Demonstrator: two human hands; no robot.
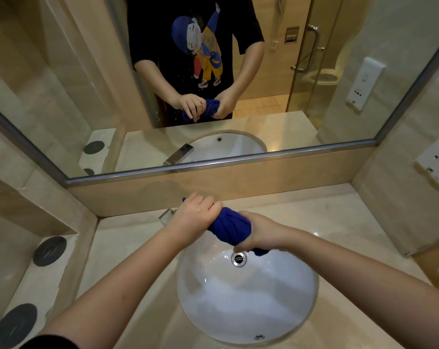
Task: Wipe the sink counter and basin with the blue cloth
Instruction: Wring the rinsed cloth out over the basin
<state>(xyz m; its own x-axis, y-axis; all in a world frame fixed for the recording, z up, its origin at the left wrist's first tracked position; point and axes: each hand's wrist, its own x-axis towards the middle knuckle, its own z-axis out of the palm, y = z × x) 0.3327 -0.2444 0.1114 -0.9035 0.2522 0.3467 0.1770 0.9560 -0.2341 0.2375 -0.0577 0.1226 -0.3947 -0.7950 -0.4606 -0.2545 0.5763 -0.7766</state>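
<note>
The blue cloth [230, 227] is twisted into a tight roll and held above the far side of the white basin [248, 306]. My left hand [195, 215] grips its far end and my right hand [257, 231] grips its near end, both with fingers curled round it. A bit of cloth pokes out below my right hand, just above the drain [239, 258]. The beige stone counter [127, 250] surrounds the basin. The chrome faucet [166, 215] is mostly hidden behind my left hand.
A large mirror [62, 96] spans the back wall and reflects a person and the cloth. Two dark round discs [49, 250] sit on a raised ledge at the left. A socket plate [437, 162] is on the right wall.
</note>
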